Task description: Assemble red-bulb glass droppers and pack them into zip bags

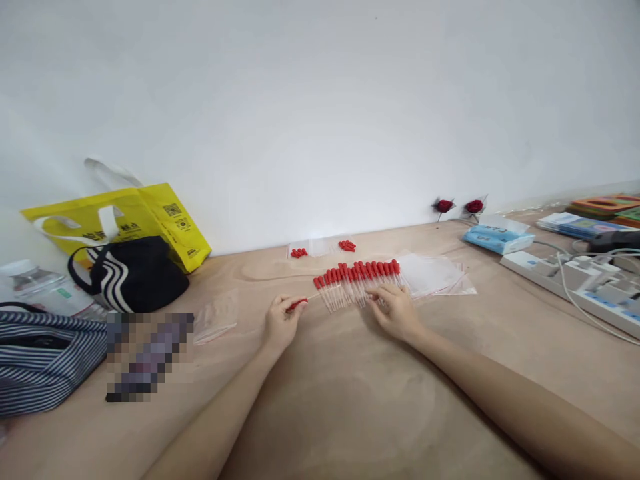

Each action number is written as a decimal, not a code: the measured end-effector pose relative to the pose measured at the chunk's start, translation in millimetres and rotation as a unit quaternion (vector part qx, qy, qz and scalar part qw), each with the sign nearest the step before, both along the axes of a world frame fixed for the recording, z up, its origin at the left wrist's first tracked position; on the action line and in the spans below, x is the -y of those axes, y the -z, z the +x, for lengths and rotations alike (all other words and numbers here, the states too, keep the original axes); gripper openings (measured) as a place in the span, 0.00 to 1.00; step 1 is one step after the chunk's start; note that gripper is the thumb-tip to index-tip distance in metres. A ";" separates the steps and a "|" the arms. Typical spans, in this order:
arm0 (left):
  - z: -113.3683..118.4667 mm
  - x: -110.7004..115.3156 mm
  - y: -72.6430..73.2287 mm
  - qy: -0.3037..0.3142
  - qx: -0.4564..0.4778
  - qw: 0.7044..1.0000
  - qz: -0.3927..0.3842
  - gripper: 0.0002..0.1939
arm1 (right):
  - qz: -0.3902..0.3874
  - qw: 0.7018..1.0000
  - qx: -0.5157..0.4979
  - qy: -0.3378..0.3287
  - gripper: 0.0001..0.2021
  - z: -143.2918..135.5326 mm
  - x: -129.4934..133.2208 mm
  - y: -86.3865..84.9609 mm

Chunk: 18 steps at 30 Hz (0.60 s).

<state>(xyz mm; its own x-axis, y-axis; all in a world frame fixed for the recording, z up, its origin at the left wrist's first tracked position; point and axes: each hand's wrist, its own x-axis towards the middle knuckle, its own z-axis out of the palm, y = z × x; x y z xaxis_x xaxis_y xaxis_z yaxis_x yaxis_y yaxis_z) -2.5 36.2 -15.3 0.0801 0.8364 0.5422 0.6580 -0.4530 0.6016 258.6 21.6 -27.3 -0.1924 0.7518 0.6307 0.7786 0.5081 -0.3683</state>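
Note:
Pinched in the fingers of my left hand (283, 322) is a thin stick with a red tip (299, 305); its pale shaft points right toward a row of similar red-tipped sticks (357, 273). The row lies side by side on the table, red ends away from me. My right hand (397, 312) rests at the near ends of these sticks, thumb and index finger slightly apart, with nothing I can make out between them. Clear plastic bags (435, 273) lie just right of the row. Behind it, two small groups of red pieces (299, 253) lie on clear plastic.
At the left stand a yellow bag (175, 220), a black pouch (145, 273), a plastic jar (45, 287) and a striped bag (50, 360). A pixelated item (155, 357) lies nearby. Rightward are a blue tissue pack (495, 238), a power strip (530, 270) and two dark red flowers (473, 207).

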 end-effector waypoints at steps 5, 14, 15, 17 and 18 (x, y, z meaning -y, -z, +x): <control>-24.0 -27.4 -6.8 0.053 -0.039 0.997 -0.038 0.07 | -0.010 0.998 -0.033 0.061 0.10 17.2 -14.0 4.5; -10.8 -59.3 -6.2 0.102 -0.105 0.987 -0.066 0.10 | -0.006 0.993 -0.049 0.104 0.09 29.5 -23.1 7.4; -6.4 -61.9 -4.3 0.089 -0.106 0.988 -0.062 0.10 | -0.007 0.994 -0.046 0.101 0.09 28.8 -22.9 7.8; 1.8 -66.0 0.0 0.050 -0.102 0.992 -0.051 0.10 | -0.005 0.995 -0.041 0.094 0.09 26.7 -22.3 8.5; 5.3 -67.3 2.3 0.025 -0.099 0.994 -0.047 0.10 | -0.004 0.995 -0.038 0.091 0.09 25.6 -21.9 8.7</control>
<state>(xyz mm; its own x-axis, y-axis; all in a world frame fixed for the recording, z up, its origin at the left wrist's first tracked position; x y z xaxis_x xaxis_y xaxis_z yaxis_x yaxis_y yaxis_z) 2.7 103.5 -17.5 0.2206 0.8749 0.4311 0.7452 -0.4363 0.5043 284.2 43.5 -36.1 -0.0042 0.7750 0.6319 0.8272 0.3578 -0.4333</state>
